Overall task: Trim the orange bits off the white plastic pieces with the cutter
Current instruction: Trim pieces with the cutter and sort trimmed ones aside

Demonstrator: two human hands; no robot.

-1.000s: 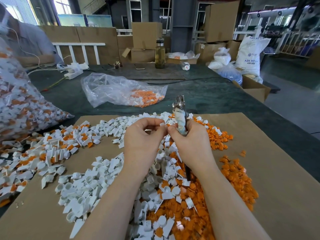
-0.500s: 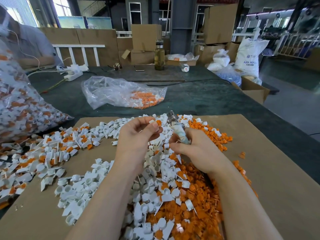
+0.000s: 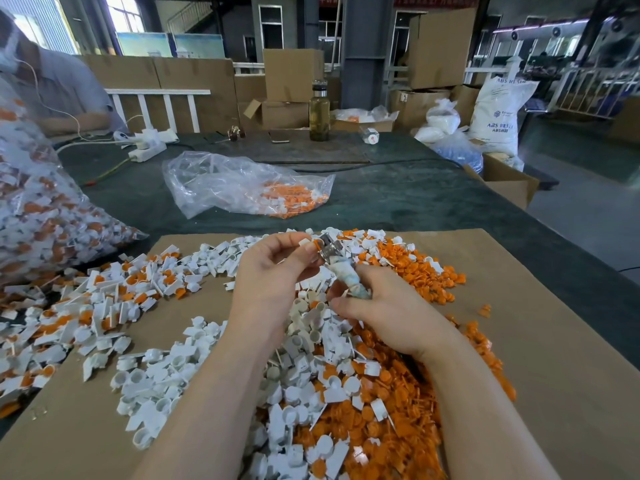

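My left hand [image 3: 273, 271] pinches a small white plastic piece [image 3: 304, 242] with an orange bit, held up against the metal jaws of the cutter [image 3: 329, 249]. My right hand [image 3: 377, 306] grips the cutter by its cloth-wrapped handle [image 3: 351, 282], jaws pointing up and left. Below both hands lies a heap of white pieces [image 3: 311, 358]. Loose orange bits [image 3: 408, 403] spread to the right of it. Untrimmed white-and-orange pieces [image 3: 114, 289] lie to the left on the cardboard sheet [image 3: 554, 358].
A clear bag [image 3: 239, 185] with orange and white parts lies on the green table behind the cardboard. A large full bag [image 3: 38, 216] bulges at the left edge. Another person [image 3: 52, 91] sits at far left. A glass bottle [image 3: 319, 112], boxes and sacks stand at the back.
Both hands have dropped lower and the cutter has tilted from upright to leaning left. My left hand has brought a white piece up to the jaws.
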